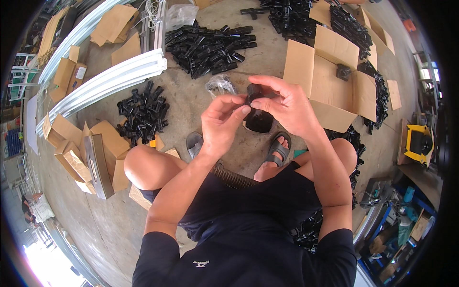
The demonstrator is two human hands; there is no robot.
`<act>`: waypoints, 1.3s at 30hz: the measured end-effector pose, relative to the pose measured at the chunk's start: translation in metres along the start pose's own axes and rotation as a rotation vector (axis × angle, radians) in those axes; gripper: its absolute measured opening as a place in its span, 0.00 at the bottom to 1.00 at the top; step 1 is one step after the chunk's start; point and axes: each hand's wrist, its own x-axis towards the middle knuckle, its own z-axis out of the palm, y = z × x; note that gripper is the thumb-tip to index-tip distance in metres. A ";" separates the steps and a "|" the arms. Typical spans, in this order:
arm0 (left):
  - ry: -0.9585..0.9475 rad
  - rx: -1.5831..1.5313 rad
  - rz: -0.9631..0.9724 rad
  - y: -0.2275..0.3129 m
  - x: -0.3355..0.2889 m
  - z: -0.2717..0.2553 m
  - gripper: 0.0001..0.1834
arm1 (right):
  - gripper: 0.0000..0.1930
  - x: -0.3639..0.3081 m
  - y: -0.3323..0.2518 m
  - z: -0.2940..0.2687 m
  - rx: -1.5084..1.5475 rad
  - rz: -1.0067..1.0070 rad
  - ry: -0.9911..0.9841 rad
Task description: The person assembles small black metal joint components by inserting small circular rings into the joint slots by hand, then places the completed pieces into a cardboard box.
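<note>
In front of me, my right hand (288, 107) grips a black cylindrical plastic part (254, 91) between the thumb and curled fingers. My left hand (222, 119) is closed in a pinch at the part's left side. Whatever sits between its fingertips is too small and covered to make out. Below both hands, on the floor between my feet, stands an open container (259, 123) with dark contents, partly hidden by my right hand. Just beyond my left hand lies a crumpled clear plastic bag (221, 84).
Heaps of black plastic fittings lie ahead (205, 48) and at the left (143, 112). An open cardboard box (330, 81) stands at the right, with more black parts around it. Long white metal profiles (114, 81) and opened cartons (71, 148) are at the left.
</note>
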 end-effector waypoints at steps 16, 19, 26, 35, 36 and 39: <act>-0.021 -0.206 -0.243 -0.002 0.001 -0.004 0.15 | 0.20 0.005 0.012 0.008 -0.099 -0.116 0.132; 0.009 -0.230 -0.241 -0.003 0.000 -0.003 0.15 | 0.21 0.005 0.015 0.017 -0.111 -0.177 0.165; 0.048 -0.174 -0.275 -0.003 0.000 -0.009 0.11 | 0.20 0.007 0.006 0.021 -0.248 -0.148 0.162; 0.024 -0.280 -0.303 -0.002 0.006 -0.009 0.13 | 0.17 0.016 0.023 0.023 -0.089 -0.207 0.218; 0.026 -0.286 -0.304 -0.002 0.006 -0.010 0.13 | 0.17 0.016 0.022 0.025 -0.080 -0.206 0.225; 0.040 -0.256 -0.244 0.000 0.006 -0.009 0.13 | 0.17 0.015 0.016 0.028 -0.073 -0.218 0.243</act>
